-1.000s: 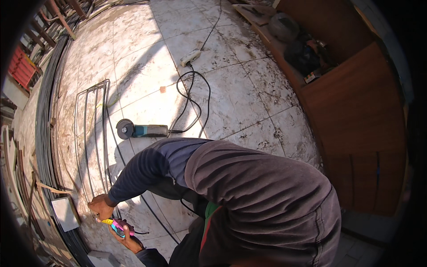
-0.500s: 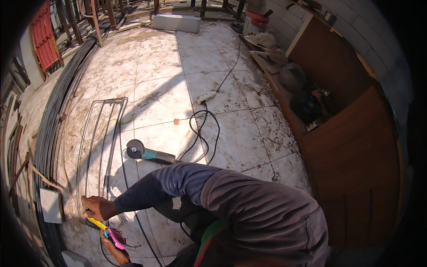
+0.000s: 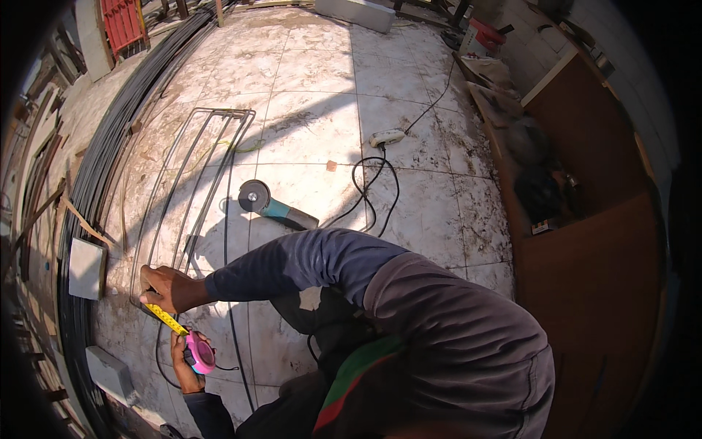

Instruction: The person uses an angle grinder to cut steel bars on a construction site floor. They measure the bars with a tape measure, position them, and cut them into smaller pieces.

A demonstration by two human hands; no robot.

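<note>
My left hand [image 3: 188, 364] is closed around a pink and teal tape measure [image 3: 199, 353] low on the left. A short length of yellow tape blade [image 3: 167, 319] runs from its case up to my right hand [image 3: 170, 287]. The fingers of my right hand are pinched at the blade's end, beside the near end of a long, narrow frame of bent steel rod [image 3: 179, 233] lying on the tiles. What exactly is between those fingertips is partly hidden. My right arm, in a blue sleeve, crosses in front of my body.
An angle grinder [image 3: 276, 207] lies on the tiled floor [image 3: 307, 132], its black cord running to a white socket block [image 3: 386, 137]. Long bundled steel rods [image 3: 110, 139] line the left, near pale blocks [image 3: 88, 269]. A brown wooden cabinet [image 3: 578, 293] stands right.
My view has shifted, so the floor things appear farther up and right. Slightly more yellow blade shows between my hands. Both hands keep their grip.
</note>
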